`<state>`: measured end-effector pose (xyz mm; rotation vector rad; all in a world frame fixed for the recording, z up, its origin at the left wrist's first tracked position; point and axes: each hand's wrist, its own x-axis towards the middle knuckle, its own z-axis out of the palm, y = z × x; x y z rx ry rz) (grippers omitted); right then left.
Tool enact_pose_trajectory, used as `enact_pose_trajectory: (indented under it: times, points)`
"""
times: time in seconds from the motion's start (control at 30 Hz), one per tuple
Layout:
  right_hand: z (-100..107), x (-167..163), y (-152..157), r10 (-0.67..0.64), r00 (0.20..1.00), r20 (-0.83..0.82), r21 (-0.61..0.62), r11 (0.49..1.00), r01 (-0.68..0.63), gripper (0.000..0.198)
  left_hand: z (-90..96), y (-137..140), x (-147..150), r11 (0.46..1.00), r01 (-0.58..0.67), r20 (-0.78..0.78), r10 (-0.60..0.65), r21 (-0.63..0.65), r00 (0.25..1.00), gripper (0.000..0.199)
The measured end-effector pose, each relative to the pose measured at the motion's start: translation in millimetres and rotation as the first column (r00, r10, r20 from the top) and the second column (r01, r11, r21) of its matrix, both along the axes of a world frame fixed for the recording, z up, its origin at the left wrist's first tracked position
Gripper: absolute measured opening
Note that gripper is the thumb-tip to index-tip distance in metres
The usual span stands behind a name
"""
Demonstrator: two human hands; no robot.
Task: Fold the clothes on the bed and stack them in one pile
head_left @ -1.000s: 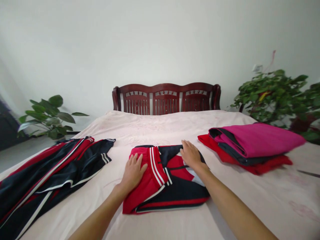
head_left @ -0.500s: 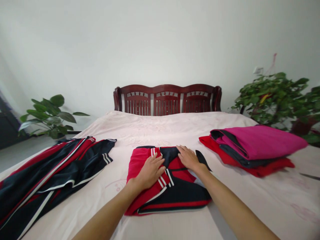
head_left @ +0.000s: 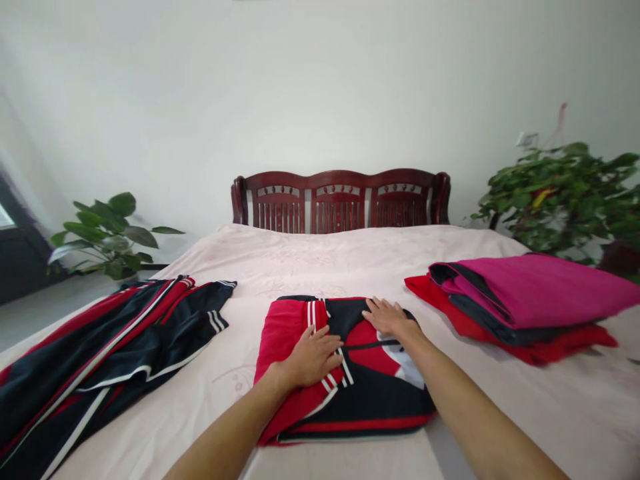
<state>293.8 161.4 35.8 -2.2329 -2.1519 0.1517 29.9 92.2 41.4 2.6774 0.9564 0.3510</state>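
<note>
A folded red and navy track jacket (head_left: 370, 397) with white stripes lies on the pale pink bedsheet (head_left: 300, 263) in front of me. My left hand (head_left: 315, 357) rests flat on its red sleeve, by the striped cuff, with the fingers stretched out. On the jacket's far right part lies my right hand (head_left: 390, 318), palm down, fingers a little apart. Neither hand grips the cloth. Part of the jacket's right side is hidden under my right hand and forearm.
Navy and red striped sportswear (head_left: 115, 353) is spread out on the left. To the right sits a stack of folded clothes with a magenta piece (head_left: 555, 290) on top. Behind are a dark wooden headboard (head_left: 340, 200) and leafy plants (head_left: 107, 233) on both sides.
My right hand has slid slightly to the right across the jacket, and more of a white patch shows beside it. My left hand stays on the sleeve. The view has shifted a little.
</note>
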Motion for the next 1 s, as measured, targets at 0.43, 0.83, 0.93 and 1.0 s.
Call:
enact_pose_trajectory:
  times: [0.43, 0.83, 0.93, 1.0]
  points:
    - [3, -52, -47, 0.294, 0.938, -0.181, 0.043, 0.956, -0.291, 0.046, -7.2, -18, -99, 0.658, -0.555, 0.449, 0.753, -0.509, 0.481, 0.059]
    - [23, -162, -78, 0.295, 0.663, -0.688, 0.141, 0.951, -0.277, 0.065, 9.6, -37, -97, 0.291, 0.181, 0.341, 0.853, -0.939, 0.396, 0.043]
    - [8, -166, -84, 0.216, 0.554, -0.804, 0.101, 0.968, -0.231, 0.074, 25.5, -36, -82, 0.394, 0.271, 0.469, 0.819, -0.878, 0.33, 0.044]
    - [4, -162, -86, 0.187, 0.446, -0.875, 0.109, 0.975, -0.195, 0.08, 43.3, -34, -64, 0.482, 0.252, 0.543, 0.774, -0.839, 0.327, 0.045]
